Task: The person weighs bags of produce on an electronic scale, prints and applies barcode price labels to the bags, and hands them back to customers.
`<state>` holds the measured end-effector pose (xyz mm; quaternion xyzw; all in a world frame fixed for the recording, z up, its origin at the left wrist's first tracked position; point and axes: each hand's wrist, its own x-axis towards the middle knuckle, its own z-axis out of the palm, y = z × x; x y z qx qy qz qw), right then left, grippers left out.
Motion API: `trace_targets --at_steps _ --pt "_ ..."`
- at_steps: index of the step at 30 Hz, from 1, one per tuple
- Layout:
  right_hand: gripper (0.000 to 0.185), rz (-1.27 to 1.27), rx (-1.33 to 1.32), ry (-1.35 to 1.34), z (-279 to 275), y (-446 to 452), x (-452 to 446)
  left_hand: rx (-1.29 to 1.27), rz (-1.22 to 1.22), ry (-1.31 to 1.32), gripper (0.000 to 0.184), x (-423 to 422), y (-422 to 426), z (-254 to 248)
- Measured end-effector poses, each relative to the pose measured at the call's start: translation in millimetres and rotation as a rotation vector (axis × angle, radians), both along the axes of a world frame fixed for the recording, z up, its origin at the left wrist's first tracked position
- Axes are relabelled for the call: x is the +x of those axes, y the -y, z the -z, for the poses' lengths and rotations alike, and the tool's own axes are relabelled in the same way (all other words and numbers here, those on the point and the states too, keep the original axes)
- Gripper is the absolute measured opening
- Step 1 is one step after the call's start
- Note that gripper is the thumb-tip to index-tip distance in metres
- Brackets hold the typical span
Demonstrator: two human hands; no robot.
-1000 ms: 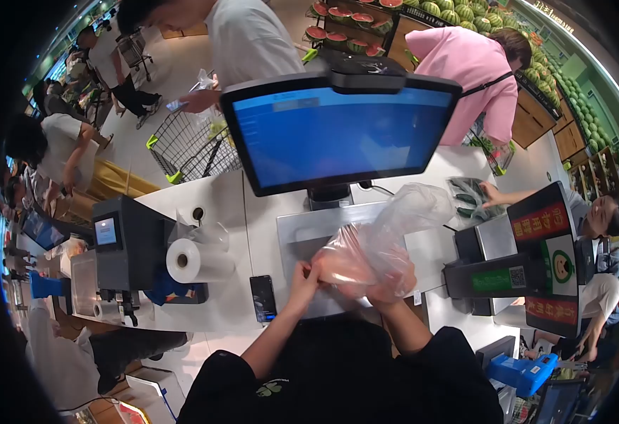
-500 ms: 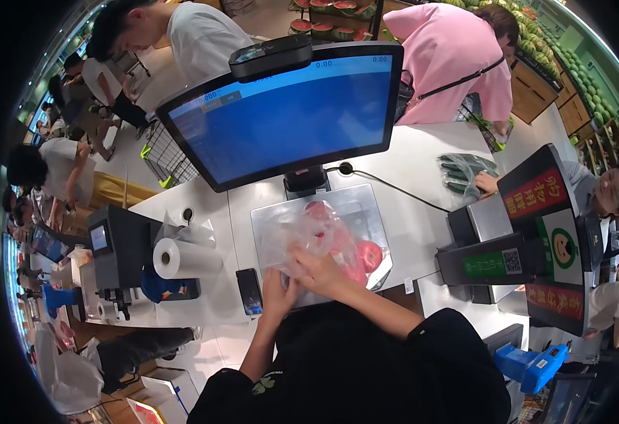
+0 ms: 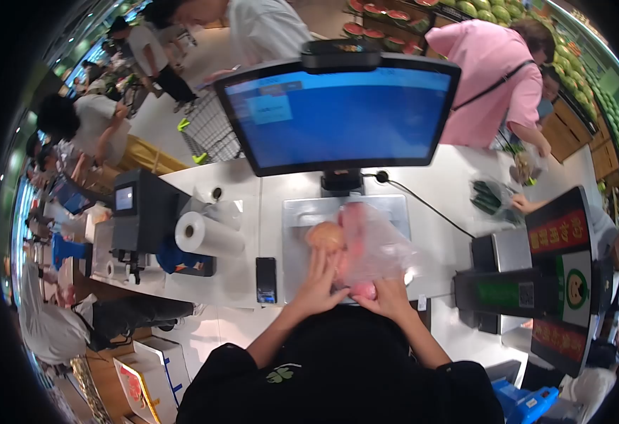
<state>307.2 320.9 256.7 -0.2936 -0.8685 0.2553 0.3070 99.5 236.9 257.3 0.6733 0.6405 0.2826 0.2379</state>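
Observation:
A silver weighing scale (image 3: pixel 299 212) stands on the counter in front of me. On it lies a clear plastic bag (image 3: pixel 383 244) with reddish round fruit inside, blurred by motion. My left hand (image 3: pixel 315 288) reaches over the scale with its fingers stretched out against an orange-pink round fruit (image 3: pixel 325 237). My right hand (image 3: pixel 388 300) grips the near side of the bag, its fingers partly hidden by the plastic. A small pink fruit (image 3: pixel 364 290) shows between the two hands, beside my right thumb.
A monitor (image 3: pixel 345 120) rises behind the scale. To the left are a phone (image 3: pixel 266 279), a roll of plastic bags (image 3: pixel 207 234) and a black printer (image 3: pixel 136 212). Bagged cucumbers (image 3: pixel 488 198) lie at right under a person's hand, near a sign-covered screen (image 3: pixel 557 283). Shoppers stand beyond the counter.
My hands have moved apart; the left now touches a fruit and the right holds the bag's near right side. The bag has shifted right on the scale. A pop-up shows on the monitor.

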Motion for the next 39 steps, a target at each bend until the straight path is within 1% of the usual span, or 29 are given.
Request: trace_targets --at_steps 2,5,6,7,9,10,11,13,14,15,16,18,21,22,23,26,27,28,29,30,31,32,33,34,35,36,37,38,39 --pt "0.060 0.040 0.050 0.160 21 5 -3 0.011 -0.004 -0.011 0.082 -1 -8 -8" --pt "0.059 0.074 0.039 0.196 20 8 -15 -0.002 0.022 -0.014 0.077 -18 -10 -1" --pt "0.046 0.066 0.009 0.213 8 7 -16 0.078 0.027 0.018 0.067 -29 -10 -6" --pt "0.046 0.060 0.024 0.211 11 5 -15 0.093 0.019 0.015 0.067 -40 -15 -25" --pt "0.031 0.221 -0.122 -0.193 22 3 -6 -0.225 -0.081 0.079 0.043 -65 -35 -64" --pt "0.017 0.274 -0.119 -0.314 21 2 -1 0.038 -0.175 -0.034 0.034 -73 -49 -78" --pt "0.017 0.263 -0.114 -0.315 22 0 5 0.296 -0.269 -0.150 0.024 -80 -63 -93" --pt "0.012 0.408 -0.271 -0.494 23 -4 13 0.545 -0.340 -0.329 0.022 -94 -94 -127" --pt "0.012 0.399 -0.265 -0.497 17 -4 13 0.614 -0.375 -0.421 0.024 -100 -108 -137" --pt "0.011 0.409 -0.154 -0.412 7 -5 15 0.685 -0.409 -0.513 0.027 -102 -117 -146" --pt "0.013 0.420 -0.040 -0.329 -1 -7 16 0.698 -0.416 -0.515 0.027 -101 -122 -153" --pt "0.014 0.414 -0.025 -0.337 0 -5 22 0.725 -0.489 -0.579 0.032 -99 -132 -168" --pt "0.016 0.414 -0.015 -0.342 7 1 29 0.743 -0.501 -0.616 0.039 -100 -143 -165" --pt "0.017 0.423 -0.019 -0.328 8 3 30 0.679 -0.513 -0.620 0.044 -99 -143 -165" --pt "0.017 0.417 -0.015 -0.336 9 4 31 0.686 -0.517 -0.627 0.044 -99 -139 -165" --pt "0.015 0.505 -0.069 -0.382 17 6 40 0.754 -0.479 -0.568 0.049 -93 -124 -158" --pt "0.015 0.513 -0.069 -0.385 17 4 40 0.741 -0.397 -0.450 0.047 -92 -115 -152" --pt "0.013 0.552 -0.148 -0.410 15 2 39 0.722 -0.311 -0.329 0.045 -90 -104 -144" --pt "0.016 0.595 -0.227 -0.433 12 1 41 0.696 -0.224 -0.204 0.043 -85 -93 -134" --pt "0.033 0.556 -0.301 -0.380 11 -3 44 0.598 -0.183 -0.053 0.047 -80 -84 -117" --pt "0.033 0.574 -0.304 -0.378 2 -7 43 0.498 -0.140 0.093 0.051 -75 -76 -97" --pt "0.066 0.450 -0.292 -0.297 -10 -12 41 0.491 -0.127 0.099 0.051 -67 -68 -79" --pt "0.101 0.322 -0.281 -0.216 -19 -18 37 0.391 -0.090 0.099 0.064 -59 -58 -62" --pt "0.111 0.275 -0.367 -0.285 -16 -25 32 0.289 -0.053 0.095 0.078 -53 -49 -57" --pt "0.122 0.228 -0.453 -0.355 -12 -33 26 0.278 -0.041 0.095 0.078 -44 -40 -50" --pt "0.123 0.190 -0.563 -0.436 -30 -36 14 0.246 -0.013 0.125 0.094 -30 -31 -53" --pt "0.123 0.204 -0.573 -0.436 -32 -41 1 0.214 0.014 0.158 0.110 -20 -25 -54" --pt "0.107 0.207 -0.652 -0.603 -30 -46 -11 0.206 0.070 0.096 0.125 -16 -23 -52" --pt "0.091 0.211 -0.724 -0.771 -30 -51 -19 0.196 0.081 0.102 0.125 -10 -23 -51"
